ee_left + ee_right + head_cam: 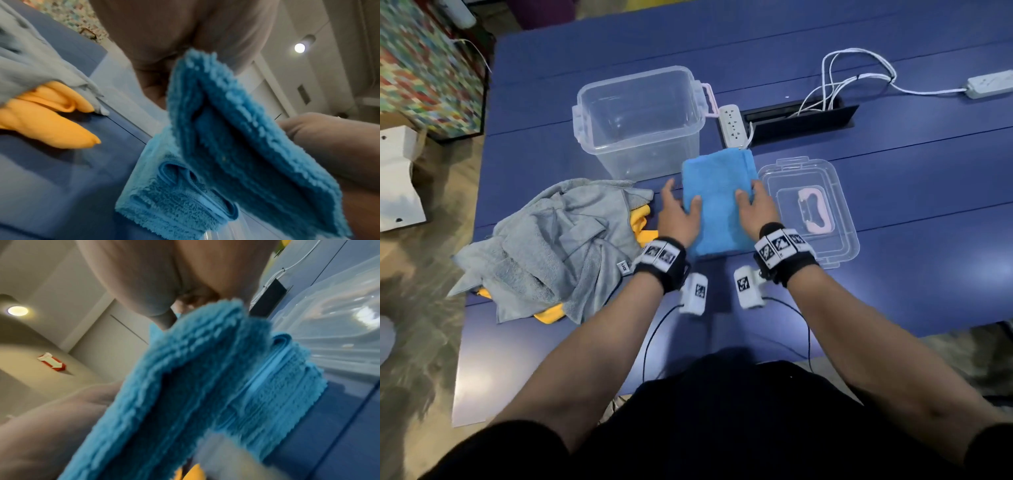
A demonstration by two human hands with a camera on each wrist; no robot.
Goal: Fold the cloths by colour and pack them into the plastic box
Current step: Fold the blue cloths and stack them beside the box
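Observation:
A folded blue cloth (719, 192) lies on the blue table between my hands. My left hand (678, 214) grips its left edge with the thumb on top. My right hand (755, 204) grips its right edge the same way. Both wrist views show the upper layer of the blue cloth (236, 146) (185, 394) raised off the lower layer, up toward the palm. The clear plastic box (647, 156) stands open and empty just behind the cloth, to the left. Left of my hands, a crumpled grey cloth (558, 246) covers a yellow cloth (640, 222) (51, 121).
The box's clear lid (835, 219) with a pink handle lies right of the blue cloth. A white power strip (731, 125) and an open cable hatch (801, 116) sit behind it, with another strip (989, 84) at far right. The grey cloth overhangs the table's left edge.

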